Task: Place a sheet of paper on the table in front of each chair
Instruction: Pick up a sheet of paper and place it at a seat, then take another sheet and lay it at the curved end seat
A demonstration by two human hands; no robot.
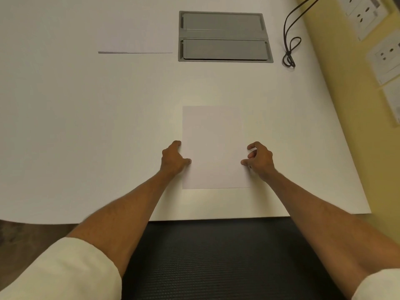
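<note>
White, thin sheet (214, 137) lay flat by the surface's (97, 137) near edge, light and floppy, probably best lifted at its long sides, where left hand (173, 158) and right hand (260, 160) touched it with thumbs, fingers (252, 146) loosely curled, pinching nothing.

White desk (86, 126) in warm light, grey two-flap cable hatch (225, 36) set into it, black cable (290, 53) looped near its right edge, yellow wall (337, 61) with white socket plates (363, 14), dark ribbed surface (216, 256) below the near edge.
</note>
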